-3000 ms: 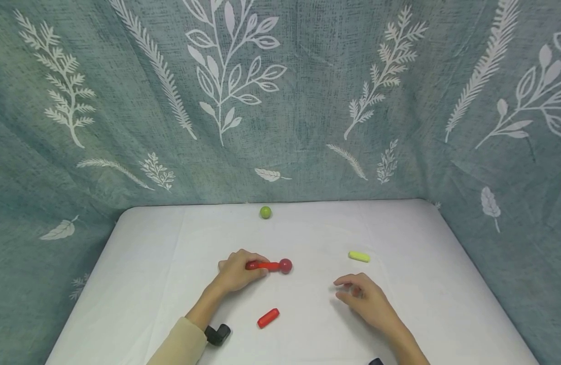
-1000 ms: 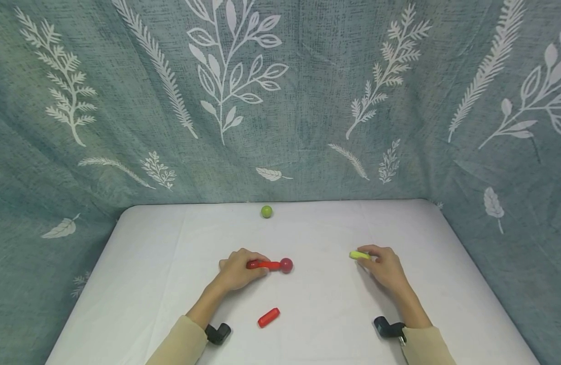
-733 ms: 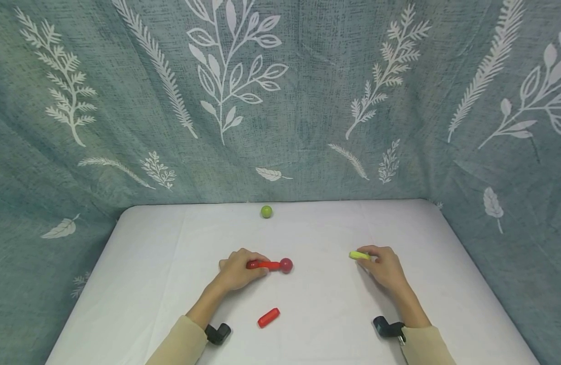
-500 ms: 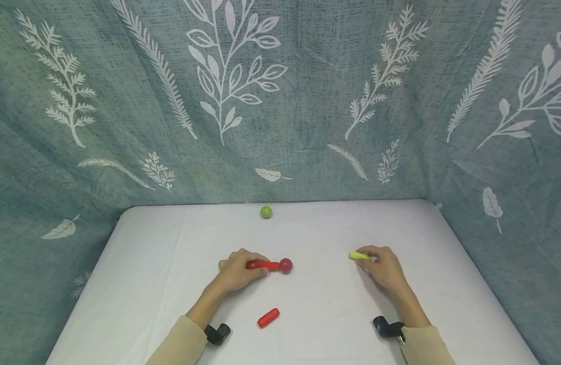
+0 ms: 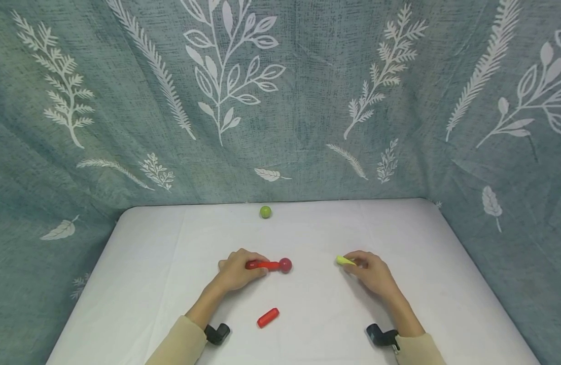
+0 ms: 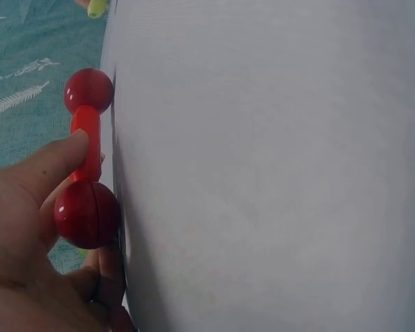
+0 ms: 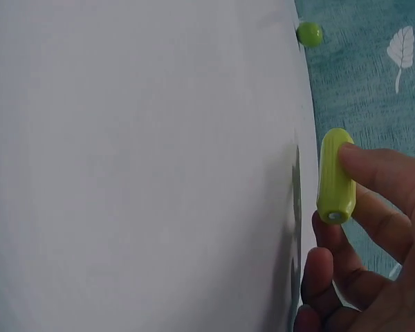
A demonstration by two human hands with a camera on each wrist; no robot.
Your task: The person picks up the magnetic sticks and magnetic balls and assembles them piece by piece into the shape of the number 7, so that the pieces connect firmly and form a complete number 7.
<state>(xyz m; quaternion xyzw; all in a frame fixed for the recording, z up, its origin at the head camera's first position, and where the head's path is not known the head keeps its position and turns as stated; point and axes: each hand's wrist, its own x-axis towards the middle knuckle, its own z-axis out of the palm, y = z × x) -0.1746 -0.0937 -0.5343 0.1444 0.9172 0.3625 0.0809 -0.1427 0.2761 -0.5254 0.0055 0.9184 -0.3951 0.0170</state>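
My left hand [image 5: 238,270] grips a red rod [image 5: 269,265] that joins two dark red balls; the far ball [image 5: 285,265] points right. In the left wrist view the thumb lies on the rod [image 6: 87,145], with one ball [image 6: 88,215] near the palm and the other [image 6: 88,90] beyond. Something dark red [image 6: 121,319] shows at the lower fingers, mostly hidden. My right hand [image 5: 373,274] pinches a yellow-green rod [image 5: 344,260] between thumb and fingers. The right wrist view shows a small hole in the near end of that rod [image 7: 337,178].
A loose red rod [image 5: 268,318] lies on the white table [image 5: 308,329] between the forearms. A green ball [image 5: 265,212] sits at the table's back edge. Patterned teal cloth [image 5: 308,101] hangs behind. Each wrist wears a black device.
My right hand went from empty to holding the yellow-green rod, which has since moved left and a little nearer. My left hand keeps its grip in the same place.
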